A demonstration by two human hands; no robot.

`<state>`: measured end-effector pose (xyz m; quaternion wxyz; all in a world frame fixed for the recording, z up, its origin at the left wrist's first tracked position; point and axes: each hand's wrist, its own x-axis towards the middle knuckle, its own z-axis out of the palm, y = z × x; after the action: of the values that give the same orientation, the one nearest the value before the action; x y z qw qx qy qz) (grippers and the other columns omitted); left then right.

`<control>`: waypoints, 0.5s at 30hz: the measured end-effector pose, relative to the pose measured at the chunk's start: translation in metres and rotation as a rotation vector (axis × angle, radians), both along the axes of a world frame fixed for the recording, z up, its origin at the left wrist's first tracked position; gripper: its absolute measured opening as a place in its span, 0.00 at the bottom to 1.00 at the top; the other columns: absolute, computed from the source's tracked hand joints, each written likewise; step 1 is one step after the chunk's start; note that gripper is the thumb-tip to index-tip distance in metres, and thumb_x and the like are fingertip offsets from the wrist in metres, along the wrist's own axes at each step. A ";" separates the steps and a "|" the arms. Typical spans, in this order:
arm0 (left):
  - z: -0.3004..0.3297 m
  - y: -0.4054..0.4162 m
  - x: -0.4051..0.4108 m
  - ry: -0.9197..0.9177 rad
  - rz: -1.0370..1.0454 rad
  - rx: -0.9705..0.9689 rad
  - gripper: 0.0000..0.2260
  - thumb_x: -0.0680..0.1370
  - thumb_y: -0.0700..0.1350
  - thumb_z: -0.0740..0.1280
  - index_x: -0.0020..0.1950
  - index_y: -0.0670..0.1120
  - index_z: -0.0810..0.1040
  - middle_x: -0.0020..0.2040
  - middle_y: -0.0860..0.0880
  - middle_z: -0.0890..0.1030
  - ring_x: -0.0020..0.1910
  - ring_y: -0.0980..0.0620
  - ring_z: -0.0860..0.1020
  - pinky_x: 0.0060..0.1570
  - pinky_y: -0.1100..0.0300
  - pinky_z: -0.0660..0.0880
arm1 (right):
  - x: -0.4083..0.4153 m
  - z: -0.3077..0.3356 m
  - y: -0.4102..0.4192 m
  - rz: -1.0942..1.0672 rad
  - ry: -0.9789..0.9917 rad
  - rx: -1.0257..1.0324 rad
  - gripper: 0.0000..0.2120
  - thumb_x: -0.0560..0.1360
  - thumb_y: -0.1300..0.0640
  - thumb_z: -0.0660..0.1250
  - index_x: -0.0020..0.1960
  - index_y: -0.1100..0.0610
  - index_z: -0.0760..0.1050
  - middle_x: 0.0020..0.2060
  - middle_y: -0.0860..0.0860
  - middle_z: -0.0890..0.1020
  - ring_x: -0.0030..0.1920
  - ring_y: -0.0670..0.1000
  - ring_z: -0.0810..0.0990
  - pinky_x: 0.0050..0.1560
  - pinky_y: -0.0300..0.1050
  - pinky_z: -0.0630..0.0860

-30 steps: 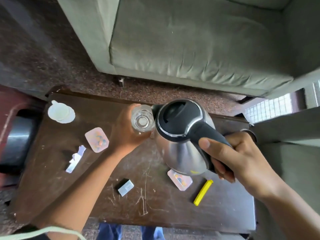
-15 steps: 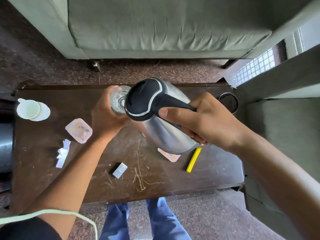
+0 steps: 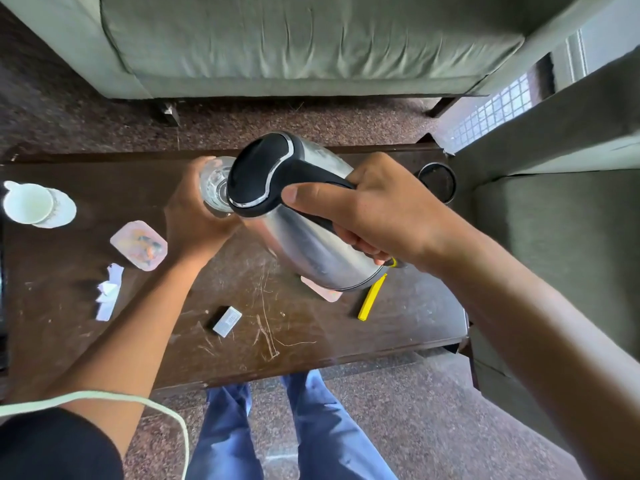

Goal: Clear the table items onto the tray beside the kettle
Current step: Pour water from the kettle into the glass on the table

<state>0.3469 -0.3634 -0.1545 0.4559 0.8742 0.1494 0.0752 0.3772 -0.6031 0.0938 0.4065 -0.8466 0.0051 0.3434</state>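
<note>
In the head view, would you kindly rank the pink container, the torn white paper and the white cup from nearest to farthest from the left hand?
Measured from the left hand, which grips the glass:
1. Pink container: just to its left on the table.
2. Torn white paper: farther left and towards the person.
3. White cup: on its saucer at the table's far left edge.

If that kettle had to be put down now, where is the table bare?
Bare wood lies along the near edge between the small white box and the yellow bar, and right of that bar. The left side is crowded: cup, pink container, torn paper.
</note>
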 end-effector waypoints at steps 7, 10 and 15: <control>-0.001 -0.001 0.002 -0.004 0.017 -0.040 0.32 0.69 0.65 0.77 0.71 0.68 0.70 0.62 0.66 0.81 0.61 0.68 0.77 0.60 0.83 0.67 | 0.000 0.012 -0.003 0.017 0.001 -0.022 0.31 0.73 0.36 0.74 0.21 0.55 0.71 0.15 0.46 0.69 0.15 0.45 0.66 0.20 0.34 0.63; 0.003 -0.003 0.002 -0.011 0.000 -0.034 0.33 0.69 0.65 0.77 0.71 0.71 0.68 0.61 0.71 0.79 0.61 0.66 0.78 0.61 0.80 0.69 | 0.000 0.016 -0.004 0.014 0.011 -0.023 0.31 0.72 0.35 0.74 0.22 0.55 0.70 0.16 0.47 0.69 0.17 0.47 0.66 0.21 0.36 0.64; -0.003 -0.003 0.003 -0.023 -0.036 0.010 0.35 0.69 0.65 0.76 0.74 0.56 0.75 0.67 0.56 0.84 0.64 0.54 0.83 0.63 0.60 0.77 | 0.001 0.023 -0.006 0.027 0.000 -0.038 0.31 0.72 0.35 0.74 0.22 0.56 0.70 0.16 0.48 0.69 0.17 0.50 0.65 0.21 0.37 0.63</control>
<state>0.3499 -0.3666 -0.1575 0.4544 0.8781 0.1280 0.0777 0.3782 -0.6094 0.1164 0.3859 -0.8542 0.0001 0.3486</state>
